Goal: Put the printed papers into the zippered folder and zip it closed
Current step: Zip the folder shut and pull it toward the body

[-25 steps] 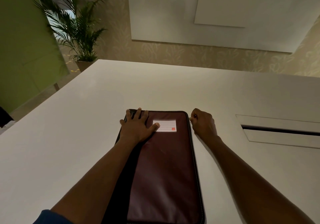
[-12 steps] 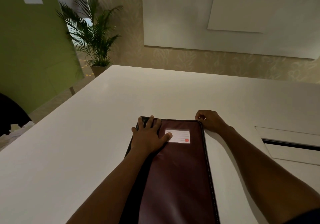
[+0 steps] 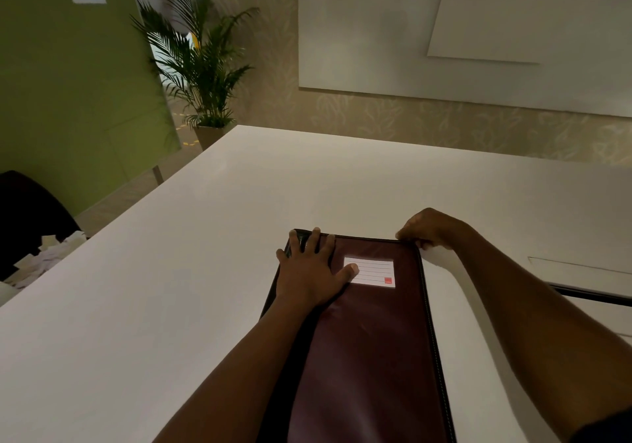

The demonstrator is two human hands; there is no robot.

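Observation:
A dark maroon zippered folder (image 3: 369, 357) lies flat on the white table (image 3: 171, 306), its long side running away from me. A white lined label (image 3: 371, 271) sits near its far end. My left hand (image 3: 311, 268) presses flat on the far left part of the cover, fingers spread, thumb touching the label. My right hand (image 3: 424, 229) is closed at the far right corner, fingers pinched on the zipper there; the pull itself is hidden. No printed papers are visible.
A recessed cable hatch (image 3: 581, 282) is set into the table at the right. A dark chair (image 3: 30, 217) and crumpled papers (image 3: 44, 258) sit off the table's left edge. A potted palm (image 3: 201, 66) stands beyond the far left corner.
My right hand has travelled from the folder's right side up and around its far right corner along the zipper. The left hand stays pressed on the cover. The camera has shifted.

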